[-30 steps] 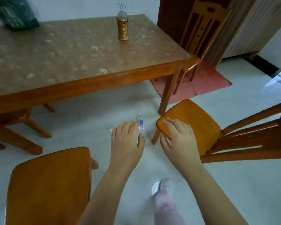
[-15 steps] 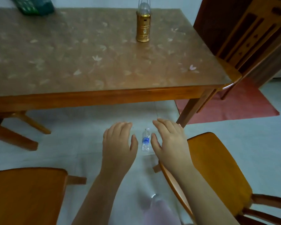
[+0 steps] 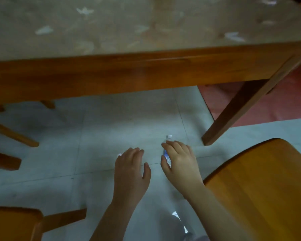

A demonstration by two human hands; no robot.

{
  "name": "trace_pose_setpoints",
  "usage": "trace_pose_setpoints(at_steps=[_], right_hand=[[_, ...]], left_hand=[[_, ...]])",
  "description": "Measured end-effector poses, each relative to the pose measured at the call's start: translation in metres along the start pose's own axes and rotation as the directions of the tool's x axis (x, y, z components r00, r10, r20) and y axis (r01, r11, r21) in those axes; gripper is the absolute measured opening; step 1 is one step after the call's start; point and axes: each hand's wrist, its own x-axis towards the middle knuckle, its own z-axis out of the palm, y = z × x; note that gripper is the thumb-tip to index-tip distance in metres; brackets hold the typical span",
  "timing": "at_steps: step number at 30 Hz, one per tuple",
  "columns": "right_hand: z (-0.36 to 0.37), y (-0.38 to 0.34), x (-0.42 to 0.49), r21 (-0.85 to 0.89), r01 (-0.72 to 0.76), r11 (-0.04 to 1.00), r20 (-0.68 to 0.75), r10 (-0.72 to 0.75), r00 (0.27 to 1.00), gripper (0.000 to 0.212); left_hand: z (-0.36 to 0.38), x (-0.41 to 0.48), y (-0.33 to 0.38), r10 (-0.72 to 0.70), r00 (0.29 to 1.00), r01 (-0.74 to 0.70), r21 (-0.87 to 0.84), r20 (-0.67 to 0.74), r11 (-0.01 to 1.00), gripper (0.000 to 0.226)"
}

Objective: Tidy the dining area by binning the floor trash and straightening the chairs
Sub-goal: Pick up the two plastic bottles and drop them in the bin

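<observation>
At the far left, wooden chair legs [image 3: 12, 136] are seen under the desk [image 3: 129, 75], whose patterned top and wooden edge span the upper part of the view. In the lower left corner, part of a chair seat [image 3: 12, 223] is shown, with a rail running out to its right. The pale tiled floor [image 3: 94, 136] fills the middle.

A small white scrap [image 3: 119, 154] lies on the floor just beside the fingertips of the left hand [image 3: 131, 171]. That hand is held palm down over the tiles; its fingers are nearly straight and close together, the thumb is set apart, and nothing is held.

Just right of it, a small clear bottle [image 3: 166, 158] with a blue label lies on the floor near the desk's edge, its white cap end pointing away. It is mostly covered by the right hand [image 3: 181, 164]. The fingers of this hand are lightly bent and apart, and the bottle is seen in the gap between thumb and forefinger; whether it is touched cannot be told.

Further right, a slanting desk leg [image 3: 241, 110] stands on the floor, with a red mat [image 3: 276, 105] behind it. A second chair seat [image 3: 259, 188] fills the lower right, beside the right forearm.
</observation>
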Motion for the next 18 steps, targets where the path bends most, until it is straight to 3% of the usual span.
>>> trace_pose_setpoints(at_steps=[5,11,18], right_hand=[[0.122,0.042,0.003,-0.016,0.0,1.0,0.055,0.001,0.998,0.03],[0.25,0.072,0.025,-0.037,0.064,0.997,0.061,-0.062,0.996,0.029],[0.347,0.122,0.038,-0.149,0.089,0.985,0.218,-0.055,0.974,0.035]], left_hand=[[0.091,-0.008,-0.085,-0.029,1.0,0.029,0.051,-0.002,0.998,0.041],[0.19,-0.005,-0.168,-0.164,0.984,0.168,0.052,-0.067,0.984,0.044],[0.275,-0.013,-0.233,-0.286,0.952,0.29,0.025,-0.111,0.957,0.046]])
